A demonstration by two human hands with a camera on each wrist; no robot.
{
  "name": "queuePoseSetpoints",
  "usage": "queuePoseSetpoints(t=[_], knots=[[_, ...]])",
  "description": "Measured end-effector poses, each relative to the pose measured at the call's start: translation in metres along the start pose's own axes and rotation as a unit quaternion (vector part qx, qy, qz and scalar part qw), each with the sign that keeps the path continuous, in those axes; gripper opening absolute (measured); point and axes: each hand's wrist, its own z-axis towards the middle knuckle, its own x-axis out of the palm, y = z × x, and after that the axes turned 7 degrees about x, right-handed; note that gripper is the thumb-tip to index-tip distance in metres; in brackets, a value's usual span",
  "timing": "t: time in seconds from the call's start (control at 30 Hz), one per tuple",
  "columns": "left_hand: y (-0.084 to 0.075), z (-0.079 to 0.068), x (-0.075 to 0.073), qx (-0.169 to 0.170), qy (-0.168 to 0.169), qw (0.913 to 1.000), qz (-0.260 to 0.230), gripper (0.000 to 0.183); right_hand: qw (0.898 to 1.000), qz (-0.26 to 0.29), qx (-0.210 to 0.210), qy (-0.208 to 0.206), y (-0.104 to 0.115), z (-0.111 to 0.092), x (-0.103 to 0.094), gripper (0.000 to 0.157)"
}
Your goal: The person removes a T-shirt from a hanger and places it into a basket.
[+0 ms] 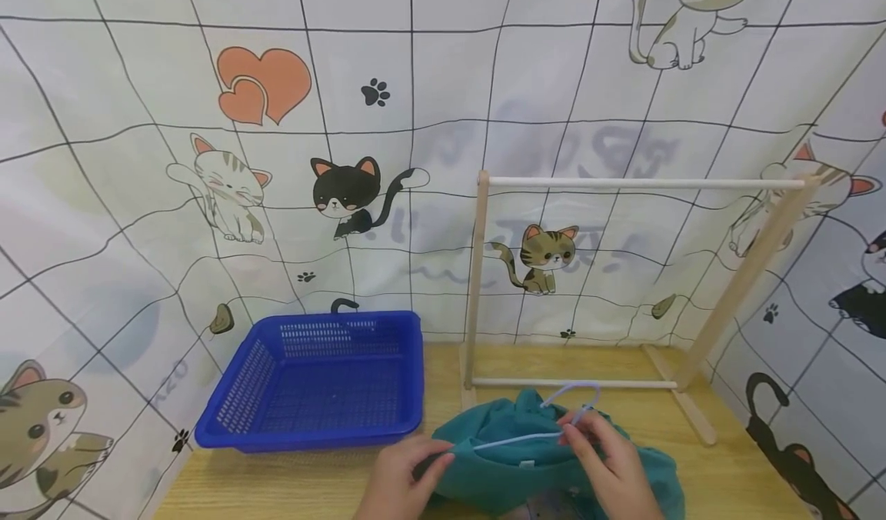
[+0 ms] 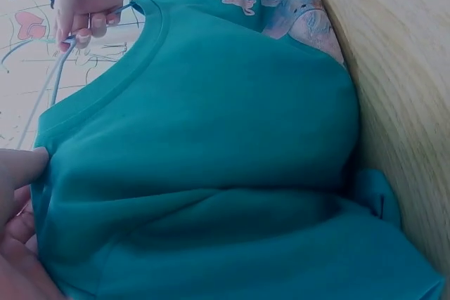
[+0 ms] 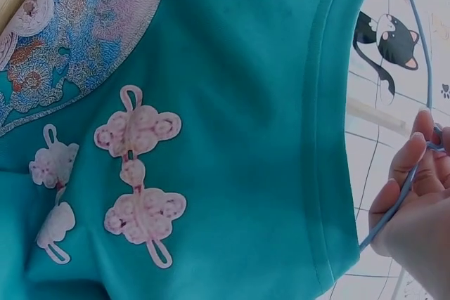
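A teal shirt lies bunched at the front of the table, with pink knot-shaped decorations and a patterned panel on its front. A thin light-blue clothes hanger passes into its neckline, its hook pointing away from me. My left hand pinches the shirt's fabric beside the collar, thumb on the outside in the left wrist view. Over the neck opening, my right hand holds the hanger near its middle, fingers curled round the bar. Fabric hides the hanger's ends.
A blue plastic basket stands on the wooden table to the left. Behind the shirt and to the right is a wooden rack with a white top bar. A cat-printed sheet covers the walls.
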Motion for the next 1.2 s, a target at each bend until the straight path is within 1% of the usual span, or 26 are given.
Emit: queuePoseSetpoints(t=[0.07, 0.13, 0.3, 0.43, 0.53, 0.63, 0.77, 0.9, 0.93, 0.97, 1.03, 1.07, 1.17, 1.2], knots=[[0.000, 0.001, -0.002, -0.007, 0.001, 0.9999, -0.014, 0.008, 1.000, 0.007, 0.002, 0.000, -0.002, 0.000, -0.001, 0.015], [0.001, 0.001, -0.004, -0.015, 0.002, 0.9998, -0.016, 0.008, 1.000, 0.013, 0.002, 0.000, -0.004, 0.001, -0.004, 0.015], [0.003, 0.001, -0.008, -0.030, 0.005, 0.9995, -0.006, 0.006, 0.999, 0.035, -0.001, 0.003, -0.008, 0.002, -0.010, 0.014], [0.004, 0.002, -0.010, -0.036, 0.002, 0.9993, -0.006, 0.006, 0.999, 0.036, -0.007, -0.002, -0.010, 0.003, -0.014, 0.015], [0.005, 0.001, -0.010, -0.042, -0.003, 0.9991, -0.001, 0.008, 0.999, 0.033, -0.013, -0.005, -0.012, 0.003, -0.017, 0.015], [0.007, 0.000, -0.010, -0.049, -0.009, 0.9987, 0.007, 0.012, 0.999, 0.032, -0.010, -0.009, -0.013, 0.003, -0.019, 0.016], [0.011, -0.002, -0.010, -0.055, -0.028, 0.9981, -0.004, 0.015, 0.999, 0.024, 0.001, -0.023, -0.015, 0.003, -0.022, 0.016], [0.011, -0.001, -0.010, -0.063, -0.055, 0.9961, -0.029, 0.018, 0.999, 0.022, 0.001, -0.034, -0.016, 0.004, -0.026, 0.016], [0.011, -0.001, -0.010, -0.065, -0.062, 0.9954, -0.032, 0.019, 0.999, 0.022, 0.001, -0.035, -0.017, 0.004, -0.027, 0.016], [0.008, 0.001, -0.011, -0.072, -0.070, 0.9943, -0.035, 0.019, 0.999, 0.024, 0.000, -0.034, -0.017, 0.004, -0.028, 0.016], [0.007, 0.002, -0.012, -0.084, -0.076, 0.9925, -0.045, 0.020, 0.999, 0.026, -0.002, -0.034, -0.016, 0.004, -0.030, 0.016], [0.008, 0.002, -0.013, -0.078, -0.082, 0.9925, -0.046, 0.019, 0.999, 0.025, 0.000, -0.032, -0.016, 0.004, -0.030, 0.016], [0.011, 0.002, -0.014, -0.087, -0.096, 0.9905, -0.048, 0.020, 0.999, 0.025, 0.018, -0.031, -0.014, 0.004, -0.032, 0.017], [0.015, -0.001, -0.014, -0.084, -0.100, 0.9902, -0.049, 0.020, 0.999, 0.023, 0.027, -0.033, -0.014, 0.004, -0.032, 0.018]])
